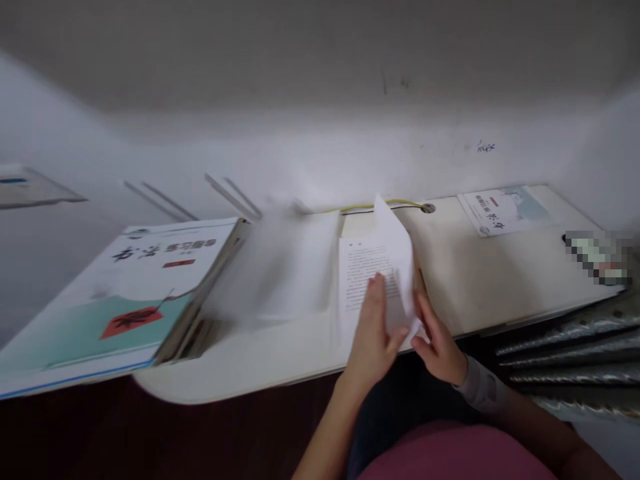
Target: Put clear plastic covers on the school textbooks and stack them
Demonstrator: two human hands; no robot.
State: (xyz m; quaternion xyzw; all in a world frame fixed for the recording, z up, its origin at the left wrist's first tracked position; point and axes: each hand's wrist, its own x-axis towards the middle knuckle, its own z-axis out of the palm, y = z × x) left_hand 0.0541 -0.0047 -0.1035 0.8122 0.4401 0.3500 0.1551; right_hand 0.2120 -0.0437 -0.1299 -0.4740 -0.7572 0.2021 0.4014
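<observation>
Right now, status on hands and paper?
Left hand flat on printed page. Right hand pinching lifted sheet, lower edge. Book stack left, apart from both.

Large black characters, seen upside down, are printed on the cover of the top book [150, 293] at left; they appear to read "书法". The same title is repeated on the booklet [505, 208] at the far right of the bench [475, 280]. The fine print on the held sheet [373, 267] and the blue scribble [485, 147] on the wall [320, 153] cannot be read.
</observation>
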